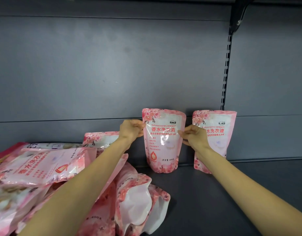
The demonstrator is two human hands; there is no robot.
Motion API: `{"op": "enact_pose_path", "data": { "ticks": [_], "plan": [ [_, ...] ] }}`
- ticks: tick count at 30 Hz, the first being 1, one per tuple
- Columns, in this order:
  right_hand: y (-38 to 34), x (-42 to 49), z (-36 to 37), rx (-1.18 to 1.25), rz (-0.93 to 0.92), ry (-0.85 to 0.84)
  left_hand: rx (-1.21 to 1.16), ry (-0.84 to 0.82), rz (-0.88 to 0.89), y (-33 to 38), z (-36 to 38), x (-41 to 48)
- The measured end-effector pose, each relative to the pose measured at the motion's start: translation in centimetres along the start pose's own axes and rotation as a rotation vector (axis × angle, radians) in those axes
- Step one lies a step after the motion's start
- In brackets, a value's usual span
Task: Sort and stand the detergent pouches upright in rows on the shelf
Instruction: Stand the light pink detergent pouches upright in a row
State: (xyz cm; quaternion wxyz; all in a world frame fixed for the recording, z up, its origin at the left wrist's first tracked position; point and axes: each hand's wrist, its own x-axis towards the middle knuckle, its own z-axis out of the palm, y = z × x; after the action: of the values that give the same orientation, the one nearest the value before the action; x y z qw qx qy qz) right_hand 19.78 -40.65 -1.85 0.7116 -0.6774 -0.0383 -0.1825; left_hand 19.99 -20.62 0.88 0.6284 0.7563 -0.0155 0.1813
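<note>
Left hand [131,130] and right hand [194,136] pinch opposite side edges of an upright pink pouch [163,142] at the back of the grey shelf [215,193]. A second pouch [215,133] stands upright near its right; a loose heap of pouches [61,184] lies to the left.

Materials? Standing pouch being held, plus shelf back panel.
Held pouch: glossy flexible plastic film, likely; glare streaks and creases on its printed face. Back panel: matte grey painted sheet metal, probably; flat, dull, slotted upright beside it.

Dark grey shelf [215,201]: upright pink pouch [164,150], second pouch [216,143] right of it, loose pouch heap [44,167] at left.
</note>
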Motion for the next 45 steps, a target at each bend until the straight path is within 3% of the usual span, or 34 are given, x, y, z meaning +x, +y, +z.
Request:
{"op": "enact_pose_path", "data": {
  "ticks": [5,12,23,27,39,45],
  "plan": [
    [0.1,-0.1,-0.2,-0.005,0.016,-0.05,0.016,-0.057,-0.028,-0.5,-0.6,-0.2],
    [-0.7,-1.2,-0.5,-0.253,0.017,-0.149,0.209,-0.165,-0.033,-0.1,-1.7,-0.9],
    [-1.4,-6.3,-1.9,-1.209,-0.3,-0.256,1.26,-0.2,0.394,1.4,-6.4,-6.0],
    [-1.9,-8.5,-1.5,-1.434,-0.289,-0.272,1.366,-0.148,0.477,1.1,-9.1,-8.5],
    [-3.3,-12.7,3.0,-1.405,-0.34,-0.316,1.414,-0.119,0.364,1.7,-18.2,-13.5],
    [-5.0,-14.2,7.4,-1.229,-0.451,-0.346,1.414,-0.099,0.267,1.8,-23.8,-14.6]
  ]
}}
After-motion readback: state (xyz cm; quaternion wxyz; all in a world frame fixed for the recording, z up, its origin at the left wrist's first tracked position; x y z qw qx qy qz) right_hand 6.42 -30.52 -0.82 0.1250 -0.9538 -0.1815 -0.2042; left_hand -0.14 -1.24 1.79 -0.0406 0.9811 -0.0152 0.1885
